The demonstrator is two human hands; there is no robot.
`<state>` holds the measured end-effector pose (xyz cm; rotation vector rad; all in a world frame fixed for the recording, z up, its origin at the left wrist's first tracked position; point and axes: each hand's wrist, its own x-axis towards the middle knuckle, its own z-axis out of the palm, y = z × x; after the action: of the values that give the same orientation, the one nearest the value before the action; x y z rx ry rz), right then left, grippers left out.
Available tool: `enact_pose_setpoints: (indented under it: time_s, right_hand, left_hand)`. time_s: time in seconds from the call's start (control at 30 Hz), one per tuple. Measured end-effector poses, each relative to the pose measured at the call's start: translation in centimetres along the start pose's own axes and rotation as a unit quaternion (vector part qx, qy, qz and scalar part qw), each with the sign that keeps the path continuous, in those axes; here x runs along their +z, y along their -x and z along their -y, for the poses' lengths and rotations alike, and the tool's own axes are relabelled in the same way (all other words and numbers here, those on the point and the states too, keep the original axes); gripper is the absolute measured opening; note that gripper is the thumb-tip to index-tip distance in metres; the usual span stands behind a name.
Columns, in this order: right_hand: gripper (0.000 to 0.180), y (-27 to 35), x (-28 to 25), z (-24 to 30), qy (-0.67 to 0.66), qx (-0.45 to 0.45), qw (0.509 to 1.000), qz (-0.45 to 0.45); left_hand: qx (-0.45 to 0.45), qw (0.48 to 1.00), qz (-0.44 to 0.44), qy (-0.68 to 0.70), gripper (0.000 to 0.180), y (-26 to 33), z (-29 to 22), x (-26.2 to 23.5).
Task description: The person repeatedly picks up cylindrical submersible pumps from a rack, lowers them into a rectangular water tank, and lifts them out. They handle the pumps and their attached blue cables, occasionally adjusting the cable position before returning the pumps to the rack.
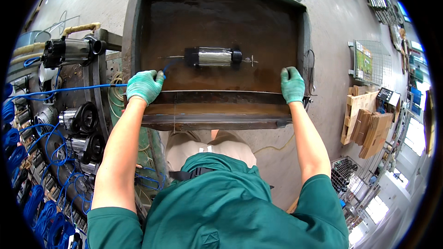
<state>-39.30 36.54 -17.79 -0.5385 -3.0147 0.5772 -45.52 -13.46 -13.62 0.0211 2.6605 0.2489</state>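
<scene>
A metal pump with black ends lies on its side in the brown water of a dark metal tank. A blue cable comes in from the left, reaches my left hand and continues on its other side to the pump. That hand, in a green glove, is closed around the cable at the tank's front left corner. My right hand, gloved alike, is closed over the rim at the front right corner. Both palms are hidden. A narrow trough runs along the tank's near side.
More pumps stand at my left, one by a pipe and others on a dark bench, among blue cable coils. To the right are a wooden crate, cardboard and a wire cage. A thin hose lies on the floor.
</scene>
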Motion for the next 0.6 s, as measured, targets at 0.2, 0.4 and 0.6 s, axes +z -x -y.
enact_pose_setpoints:
  time_s: [0.2,0.4,0.6]
  right_hand:
    - [0.038,-0.7,-1.2,1.5,0.103,0.079,0.986,0.107]
    - [0.039,-1.0,-1.8,2.3,0.107,0.105,0.978,0.146]
    - [0.039,-1.0,-1.8,2.3,0.108,0.106,0.975,0.161]
  left_hand:
    - [-0.008,1.000,-0.001,-0.011,0.046,-0.1,-0.5,-0.1]
    - [-0.005,1.000,-0.017,-0.014,0.046,0.0,-0.2,0.3]
    - [-0.007,1.000,-0.009,-0.019,0.046,-0.1,-0.2,0.3]
